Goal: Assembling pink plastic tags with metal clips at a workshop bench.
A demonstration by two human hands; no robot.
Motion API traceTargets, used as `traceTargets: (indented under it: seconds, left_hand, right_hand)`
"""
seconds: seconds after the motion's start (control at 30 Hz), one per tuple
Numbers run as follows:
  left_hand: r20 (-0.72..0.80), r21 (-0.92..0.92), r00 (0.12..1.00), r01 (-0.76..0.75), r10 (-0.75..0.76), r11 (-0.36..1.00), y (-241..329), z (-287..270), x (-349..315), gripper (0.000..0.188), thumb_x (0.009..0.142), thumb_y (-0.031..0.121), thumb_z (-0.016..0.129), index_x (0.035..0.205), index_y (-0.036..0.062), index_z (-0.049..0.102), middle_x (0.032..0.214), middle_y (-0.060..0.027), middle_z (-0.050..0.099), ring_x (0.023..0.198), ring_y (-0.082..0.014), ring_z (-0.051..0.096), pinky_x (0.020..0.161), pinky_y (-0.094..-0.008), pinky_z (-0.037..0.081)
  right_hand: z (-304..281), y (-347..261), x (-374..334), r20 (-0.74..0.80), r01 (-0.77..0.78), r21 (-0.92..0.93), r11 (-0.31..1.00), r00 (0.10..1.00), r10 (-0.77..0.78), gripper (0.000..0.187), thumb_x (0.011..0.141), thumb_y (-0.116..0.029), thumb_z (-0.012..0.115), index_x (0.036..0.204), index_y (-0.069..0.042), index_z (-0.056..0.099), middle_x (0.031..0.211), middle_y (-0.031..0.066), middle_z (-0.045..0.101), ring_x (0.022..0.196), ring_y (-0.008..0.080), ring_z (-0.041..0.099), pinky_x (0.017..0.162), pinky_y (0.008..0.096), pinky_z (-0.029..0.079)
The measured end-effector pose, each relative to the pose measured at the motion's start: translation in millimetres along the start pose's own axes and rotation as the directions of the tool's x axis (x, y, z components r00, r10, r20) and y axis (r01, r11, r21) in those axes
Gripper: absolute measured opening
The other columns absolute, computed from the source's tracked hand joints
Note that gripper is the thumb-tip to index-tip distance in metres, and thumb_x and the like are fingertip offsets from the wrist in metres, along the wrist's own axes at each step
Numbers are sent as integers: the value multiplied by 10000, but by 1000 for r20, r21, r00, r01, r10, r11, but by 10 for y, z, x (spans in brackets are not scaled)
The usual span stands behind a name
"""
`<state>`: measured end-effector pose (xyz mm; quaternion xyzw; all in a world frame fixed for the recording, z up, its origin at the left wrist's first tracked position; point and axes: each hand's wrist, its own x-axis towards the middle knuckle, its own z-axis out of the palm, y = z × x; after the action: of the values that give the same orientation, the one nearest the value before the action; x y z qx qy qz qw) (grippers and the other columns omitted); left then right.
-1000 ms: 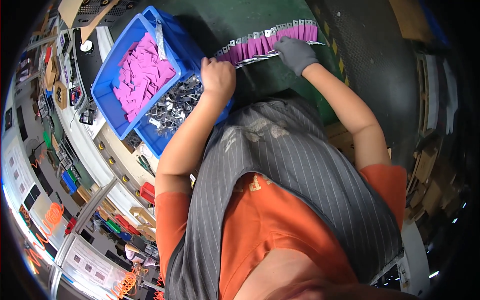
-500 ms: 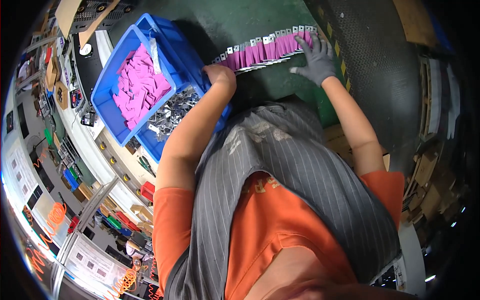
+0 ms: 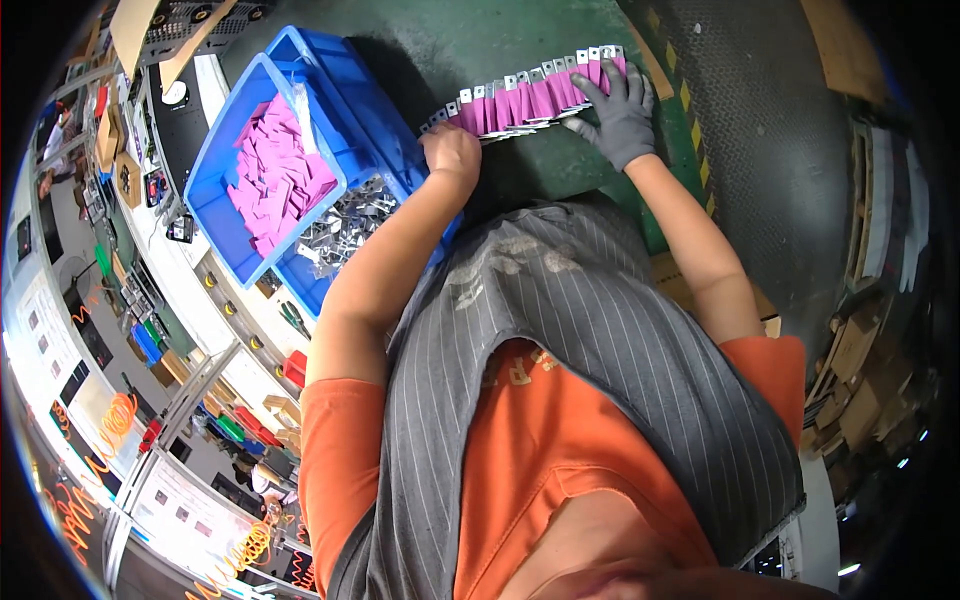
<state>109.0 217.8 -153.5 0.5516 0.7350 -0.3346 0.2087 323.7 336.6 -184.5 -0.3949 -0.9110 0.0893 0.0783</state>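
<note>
A long row of metal tabs with pink sleeves (image 3: 520, 100) lies on the green tabletop (image 3: 480, 40). My right hand (image 3: 620, 110), in a grey glove, rests flat with spread fingers on the row's right end. My bare left hand (image 3: 452, 152) is a loose fist at the row's left end, touching the last pieces; whether it pinches one is hidden. Just left of it stand two blue bins: one (image 3: 215, 170) full of pink sleeves (image 3: 270, 170), the other (image 3: 310, 285) holding bare metal tabs (image 3: 340, 230).
A black rubber mat (image 3: 770, 120) with a yellow-striped edge lies right of the green top. Cardboard pieces (image 3: 860, 390) are piled at the far right. A white workbench edge (image 3: 200, 270) with tools, small boxes and orange coiled cords runs along the left.
My right hand went from a fist on the row to an open palm at its right end, then slid slightly left. My left hand stayed at the left end. The view shifted a little.
</note>
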Motion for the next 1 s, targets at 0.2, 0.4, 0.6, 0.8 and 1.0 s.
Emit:
traceTargets:
  seconds: [0.2,0.4,0.6,0.8,1.0]
  left_hand:
    - [-150,12,988,40,-38,999,19,148,5,305,845,160,467,1054,8,628,1086,-159,586,1008,-293,542,764,-471,455]
    - [-153,-78,987,34,-46,996,61,91,44,328,845,148,469,1087,-36,592,1085,-172,588,1031,-302,535,737,-455,463]
    - [-139,-78,987,71,-81,994,106,-59,73,348,852,142,461,1115,-56,575,1178,-204,554,1150,-341,474,793,-489,460]
    - [-156,-117,979,114,-132,987,136,-122,151,383,858,156,459,1164,-61,534,1179,-213,551,1171,-363,445,831,-514,453]
    - [-177,-265,959,169,-220,949,171,-93,115,416,839,123,469,1229,-19,441,1015,-215,606,836,-314,646,653,-403,538]
  right_hand:
    - [-103,-64,32,101,-17,-97,995,994,27,672,703,-611,591,1301,-350,433,1385,117,306,1269,394,242,1047,555,153]
    - [-54,-58,73,91,-10,-72,997,996,16,675,702,-614,589,1306,-360,426,1389,123,299,1276,393,235,1045,551,156]
    - [31,-20,313,46,38,-26,999,998,-37,659,716,-595,588,1310,-364,421,1397,123,292,1278,388,235,1052,541,157]
    - [24,41,525,42,53,-13,999,998,-52,648,712,-574,610,1299,-359,440,1396,120,296,1278,380,240,1056,533,157]
    - [22,54,611,42,68,-13,998,997,-67,635,718,-561,616,1295,-354,448,1399,120,291,1275,380,244,1058,527,162]
